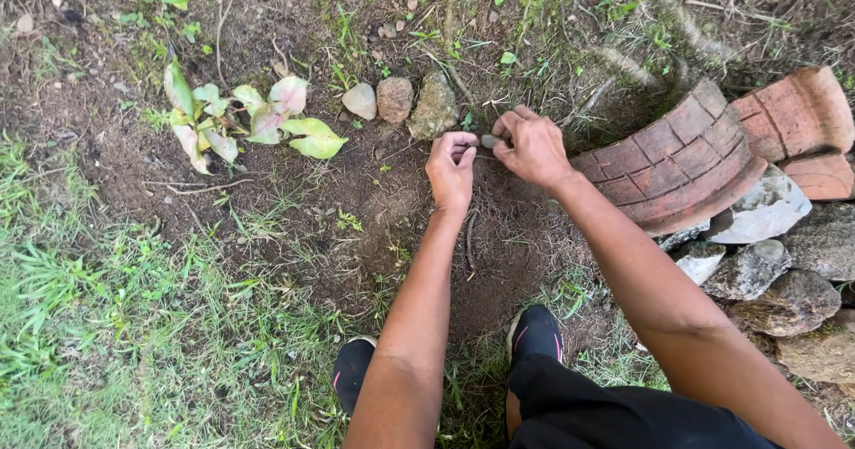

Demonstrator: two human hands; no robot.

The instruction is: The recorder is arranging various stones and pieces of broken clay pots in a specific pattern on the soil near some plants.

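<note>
We're crouched over a patch of dark bare soil [419,208], both arms stretched out ahead of our black shoes [534,333], and all the action sits just in front of the row of three small stones [396,100]. Our left hand [451,168] is curled into a loose fist, fingers [461,139] tucked narrow around something thin that we can't make out; it may be a root or a stem, too slight to tell. Our right hand [533,146] meets it just beside, fingers pinched on a small grey pebble-like piece [489,141] held between the two hands, on the near side of the stones and slightly to their right. As for progress, we'd judge it partway: the soil on our side of the stones looks scraped clean of grass, while grass [134,324] stands thick further out to the left of them. Nothing has been set into the soil yet that we can see. The pale pink-and-green leafy plant [258,119] sits left of the stones, rooted and untouched. To the right of the stones, well apart, lies a curved piece of broken terracotta pot [686,159] resting against a heap of larger rocks [766,271], neither touched by us.
</note>
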